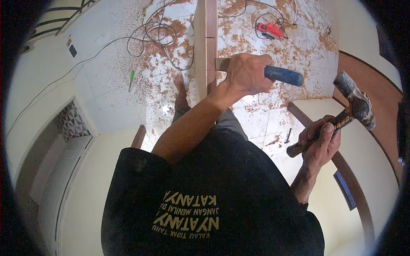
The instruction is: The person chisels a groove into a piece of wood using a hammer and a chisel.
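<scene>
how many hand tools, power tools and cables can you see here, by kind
chisel with a blue handle, gripped by the left hand against the upright wooden board: 1
hammer, held in the right hand: 1
red power tool on the sawdust-covered floor: 1
green-handled tool on the floor: 1
cable tangles: 2
total: 6

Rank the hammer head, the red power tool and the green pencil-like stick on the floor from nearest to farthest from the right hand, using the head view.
From the right hand:
1. Hammer head, just above it, on the handle it grips.
2. Red power tool, on the floor, far up.
3. Green stick, far left on the floor.
</scene>
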Demonstrator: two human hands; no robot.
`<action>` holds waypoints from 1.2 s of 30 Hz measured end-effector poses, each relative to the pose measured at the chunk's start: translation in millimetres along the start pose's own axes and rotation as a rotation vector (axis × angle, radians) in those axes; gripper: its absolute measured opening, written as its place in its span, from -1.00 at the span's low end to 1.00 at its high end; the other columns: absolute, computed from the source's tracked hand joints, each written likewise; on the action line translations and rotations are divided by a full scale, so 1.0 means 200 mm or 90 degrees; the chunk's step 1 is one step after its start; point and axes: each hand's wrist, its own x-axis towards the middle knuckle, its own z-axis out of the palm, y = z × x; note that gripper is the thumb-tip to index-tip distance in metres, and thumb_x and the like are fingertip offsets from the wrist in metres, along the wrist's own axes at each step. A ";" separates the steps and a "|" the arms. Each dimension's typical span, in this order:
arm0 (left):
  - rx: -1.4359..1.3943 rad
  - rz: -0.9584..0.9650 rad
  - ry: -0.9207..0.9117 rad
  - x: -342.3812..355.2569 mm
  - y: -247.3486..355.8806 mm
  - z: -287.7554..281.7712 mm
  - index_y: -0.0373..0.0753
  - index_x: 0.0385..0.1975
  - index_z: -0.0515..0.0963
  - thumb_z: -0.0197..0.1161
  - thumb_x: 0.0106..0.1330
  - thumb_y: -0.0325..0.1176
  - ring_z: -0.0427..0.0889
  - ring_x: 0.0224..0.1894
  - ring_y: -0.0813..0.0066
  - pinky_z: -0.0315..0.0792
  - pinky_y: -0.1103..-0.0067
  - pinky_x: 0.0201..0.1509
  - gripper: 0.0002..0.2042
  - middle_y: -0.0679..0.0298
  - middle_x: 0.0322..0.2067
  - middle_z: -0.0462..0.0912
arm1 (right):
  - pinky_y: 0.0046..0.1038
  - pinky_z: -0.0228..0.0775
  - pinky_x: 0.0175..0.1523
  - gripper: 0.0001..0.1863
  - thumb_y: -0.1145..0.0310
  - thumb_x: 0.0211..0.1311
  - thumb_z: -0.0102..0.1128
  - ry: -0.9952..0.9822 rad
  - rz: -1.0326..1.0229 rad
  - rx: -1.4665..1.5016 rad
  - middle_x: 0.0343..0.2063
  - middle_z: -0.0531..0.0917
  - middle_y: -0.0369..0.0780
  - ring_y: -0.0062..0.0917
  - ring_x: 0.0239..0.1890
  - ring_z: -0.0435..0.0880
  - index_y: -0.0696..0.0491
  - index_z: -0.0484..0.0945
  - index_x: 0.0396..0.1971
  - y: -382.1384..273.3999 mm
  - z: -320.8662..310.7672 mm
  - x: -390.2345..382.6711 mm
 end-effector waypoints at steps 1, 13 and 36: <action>-0.006 0.001 -0.001 0.00 0.00 0.00 -0.18 -0.59 0.54 0.31 -0.26 -0.28 0.63 -0.57 0.06 0.51 0.28 -0.44 -0.80 0.08 -0.68 0.56 | -0.61 0.10 -0.73 -0.67 0.12 0.48 -0.06 0.011 0.004 -0.008 -0.71 0.32 -0.32 -0.70 -0.79 0.24 0.11 0.34 -0.32 0.00 0.00 0.00; 0.001 0.076 0.044 -0.03 -0.02 -0.02 -0.17 -0.67 0.46 0.30 -0.25 -0.32 0.59 -0.67 0.15 0.47 0.33 -0.53 -0.83 0.15 -0.74 0.50 | -0.60 0.17 -0.70 -0.73 0.28 0.47 -0.17 0.061 -0.037 -0.055 -0.71 0.38 -0.25 -0.66 -0.75 0.32 0.15 0.35 -0.38 -0.05 -0.02 -0.02; 0.014 0.103 0.078 -0.05 -0.03 -0.03 -0.16 -0.67 0.45 0.26 -0.16 -0.35 0.55 -0.69 0.14 0.44 0.35 -0.53 -0.88 0.17 -0.76 0.49 | -0.60 0.22 -0.55 -0.80 0.33 0.38 0.05 -0.135 0.033 -0.373 -0.69 0.46 -0.32 -0.70 -0.66 0.36 0.20 0.43 -0.29 -0.01 0.00 -0.11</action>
